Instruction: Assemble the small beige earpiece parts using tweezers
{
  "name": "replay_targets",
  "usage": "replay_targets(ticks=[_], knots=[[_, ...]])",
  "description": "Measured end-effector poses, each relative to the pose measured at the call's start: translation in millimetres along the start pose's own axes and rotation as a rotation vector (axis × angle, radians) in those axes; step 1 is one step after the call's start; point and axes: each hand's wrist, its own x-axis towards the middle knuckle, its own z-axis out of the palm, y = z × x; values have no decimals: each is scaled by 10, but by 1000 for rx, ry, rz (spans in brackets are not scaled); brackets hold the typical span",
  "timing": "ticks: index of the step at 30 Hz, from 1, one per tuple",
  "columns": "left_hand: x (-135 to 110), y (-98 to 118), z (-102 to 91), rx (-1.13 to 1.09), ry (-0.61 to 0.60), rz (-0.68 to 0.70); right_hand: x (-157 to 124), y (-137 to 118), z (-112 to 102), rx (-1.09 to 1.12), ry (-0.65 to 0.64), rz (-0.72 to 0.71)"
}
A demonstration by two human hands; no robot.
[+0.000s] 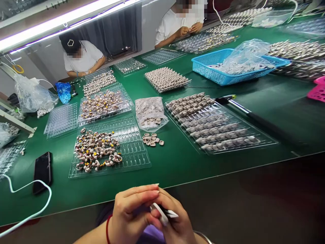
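My two hands meet in front of the table's near edge, fingers bent and touching at the tips. My left hand (132, 213) is closed, pinching a small off-white oval plastic housing (162, 217). My right hand (181, 220) is closed against the same housing, and a slim dark tool with a white pointed tip (171, 213) sticks out beside its fingers. The exact kind of this tool is partly hidden by the fingers. Ahead on the table lies a clear tray (137, 161) heaped with small beige pieces with yellow bits (96, 150). Several loose beige caps (152, 139) lie right of it.
A bag of beige caps (149, 110) stands mid-table. On the right are a filled tray (218, 125), a black-handled tool (264, 120) and a blue basket (228, 79). A phone (42, 173) and white cable (30, 217) lie left. Two people (83, 56) sit opposite.
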Motion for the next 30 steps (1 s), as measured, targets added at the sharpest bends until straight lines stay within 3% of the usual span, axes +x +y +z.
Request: replay_targets(ticks=[5, 11, 14, 18, 21, 26, 30], knots=[[-41, -102, -29, -12, 29, -56, 65, 16, -79, -30, -79, 3], [-91, -153, 6, -143, 233, -180, 119, 22, -165, -113, -166, -83], [-98, -151, 27, -167, 227, -204, 114, 24, -149, -134, -157, -112], [-92, -127, 22, -37, 234, -201, 109, 42, -145, -171, -127, -117], [-63, -105, 17, 14, 166, -252, 99, 50, -161, -176, -141, -96], [-19, -182, 43, -458, 99, -523, 114, -11, -183, -102, -206, -19], [-14, -253, 67, -733, 144, -691, 175, -49, -223, -2, -265, 132]])
